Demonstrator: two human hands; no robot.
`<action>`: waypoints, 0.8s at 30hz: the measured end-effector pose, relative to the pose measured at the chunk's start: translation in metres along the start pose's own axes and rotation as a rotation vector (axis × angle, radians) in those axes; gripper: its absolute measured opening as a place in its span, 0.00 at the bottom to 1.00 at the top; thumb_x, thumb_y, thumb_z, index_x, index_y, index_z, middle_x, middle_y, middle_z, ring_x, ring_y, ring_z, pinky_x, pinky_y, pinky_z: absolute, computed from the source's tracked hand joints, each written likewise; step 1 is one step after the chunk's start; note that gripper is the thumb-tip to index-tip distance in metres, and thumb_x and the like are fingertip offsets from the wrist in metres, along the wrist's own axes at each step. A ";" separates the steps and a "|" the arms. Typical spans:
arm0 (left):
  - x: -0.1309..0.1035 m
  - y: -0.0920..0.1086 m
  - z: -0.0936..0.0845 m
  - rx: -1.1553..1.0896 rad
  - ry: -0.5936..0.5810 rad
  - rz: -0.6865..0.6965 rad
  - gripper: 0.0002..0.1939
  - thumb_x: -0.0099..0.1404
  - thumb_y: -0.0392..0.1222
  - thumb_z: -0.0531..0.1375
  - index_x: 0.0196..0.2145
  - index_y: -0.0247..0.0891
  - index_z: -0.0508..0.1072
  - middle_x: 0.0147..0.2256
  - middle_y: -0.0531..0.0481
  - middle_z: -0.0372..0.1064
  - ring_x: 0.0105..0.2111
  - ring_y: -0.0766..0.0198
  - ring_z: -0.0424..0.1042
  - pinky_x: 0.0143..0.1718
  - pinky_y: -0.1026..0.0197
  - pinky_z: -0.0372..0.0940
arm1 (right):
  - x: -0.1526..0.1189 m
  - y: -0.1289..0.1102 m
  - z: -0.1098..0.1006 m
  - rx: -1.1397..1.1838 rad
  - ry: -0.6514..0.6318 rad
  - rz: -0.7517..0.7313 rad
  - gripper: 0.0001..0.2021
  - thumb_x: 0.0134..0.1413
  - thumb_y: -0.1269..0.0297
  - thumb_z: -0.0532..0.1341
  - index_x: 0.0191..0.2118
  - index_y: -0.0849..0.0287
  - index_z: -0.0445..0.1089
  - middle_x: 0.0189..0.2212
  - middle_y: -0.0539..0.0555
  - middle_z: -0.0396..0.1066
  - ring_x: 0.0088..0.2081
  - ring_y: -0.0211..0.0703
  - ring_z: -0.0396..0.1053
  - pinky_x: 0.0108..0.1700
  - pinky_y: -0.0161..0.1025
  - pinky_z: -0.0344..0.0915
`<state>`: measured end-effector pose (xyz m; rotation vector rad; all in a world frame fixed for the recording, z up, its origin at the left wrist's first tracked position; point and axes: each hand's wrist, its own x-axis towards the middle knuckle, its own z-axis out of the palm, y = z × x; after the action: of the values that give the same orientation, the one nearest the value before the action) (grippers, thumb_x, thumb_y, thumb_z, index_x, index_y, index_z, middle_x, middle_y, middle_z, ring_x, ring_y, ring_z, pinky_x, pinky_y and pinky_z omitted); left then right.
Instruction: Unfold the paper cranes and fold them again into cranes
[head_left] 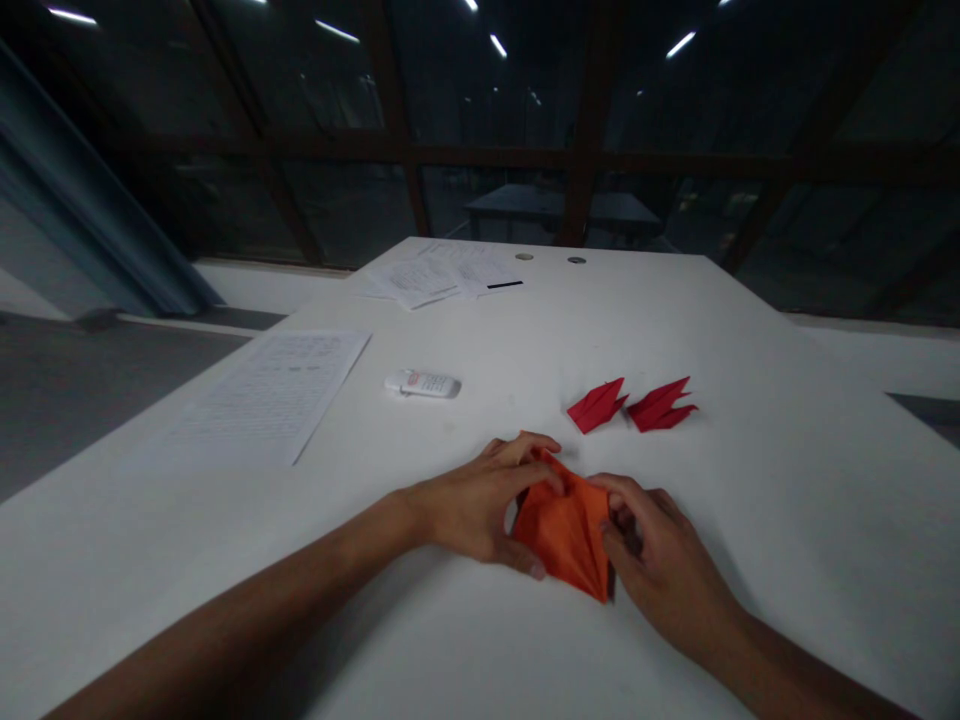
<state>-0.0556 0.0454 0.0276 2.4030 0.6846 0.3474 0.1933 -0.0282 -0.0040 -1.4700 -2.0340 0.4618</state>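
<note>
Between my hands, low over the white table, is a partly folded sheet of orange paper with creases running to its near corner. My left hand grips its left side, thumb at the near edge and fingers over the far edge. At the right edge, my right hand pinches the paper between thumb and fingers. Just beyond lie two folded red paper pieces, the left one and the right one, both with pointed tips.
A white remote-like object lies left of the red pieces. Printed sheets rest on the left side, more papers at the far end with a dark strip. Two round discs sit near the far edge, before dark windows.
</note>
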 end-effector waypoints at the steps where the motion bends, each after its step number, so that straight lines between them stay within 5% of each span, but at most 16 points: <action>1: -0.001 0.001 0.000 0.012 0.004 -0.002 0.38 0.51 0.56 0.74 0.56 0.43 0.70 0.64 0.35 0.56 0.68 0.39 0.51 0.65 0.38 0.53 | 0.000 0.001 0.000 0.028 -0.008 0.020 0.19 0.61 0.70 0.55 0.56 0.50 0.68 0.34 0.50 0.74 0.37 0.48 0.72 0.41 0.45 0.68; 10: -0.002 0.014 0.003 0.132 0.041 -0.088 0.40 0.54 0.58 0.72 0.60 0.43 0.66 0.66 0.37 0.52 0.64 0.40 0.60 0.64 0.40 0.59 | 0.006 0.009 0.003 0.301 -0.051 0.180 0.12 0.69 0.58 0.54 0.54 0.52 0.66 0.30 0.48 0.70 0.34 0.45 0.69 0.39 0.40 0.67; 14: 0.001 0.019 0.007 0.194 0.102 -0.136 0.25 0.59 0.50 0.69 0.52 0.41 0.71 0.65 0.39 0.56 0.60 0.45 0.66 0.63 0.43 0.62 | 0.009 0.005 0.002 0.346 -0.035 0.184 0.12 0.70 0.57 0.54 0.52 0.52 0.67 0.31 0.49 0.71 0.34 0.45 0.69 0.38 0.39 0.67; 18: 0.003 0.021 0.000 0.205 0.030 -0.024 0.05 0.67 0.40 0.60 0.40 0.39 0.75 0.59 0.43 0.67 0.56 0.52 0.71 0.61 0.49 0.64 | 0.009 0.003 0.001 0.355 -0.012 0.195 0.14 0.71 0.55 0.51 0.53 0.53 0.67 0.37 0.52 0.74 0.40 0.48 0.72 0.42 0.41 0.67; 24: 0.004 0.017 -0.016 0.057 0.063 -0.001 0.12 0.70 0.34 0.55 0.47 0.38 0.75 0.49 0.45 0.75 0.48 0.59 0.75 0.51 0.59 0.67 | 0.007 0.001 0.000 0.340 0.004 0.157 0.14 0.69 0.57 0.54 0.55 0.53 0.66 0.43 0.53 0.76 0.42 0.47 0.72 0.46 0.44 0.67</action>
<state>-0.0524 0.0436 0.0504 2.4542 0.7326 0.4104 0.1925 -0.0212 -0.0033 -1.4190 -1.7388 0.8233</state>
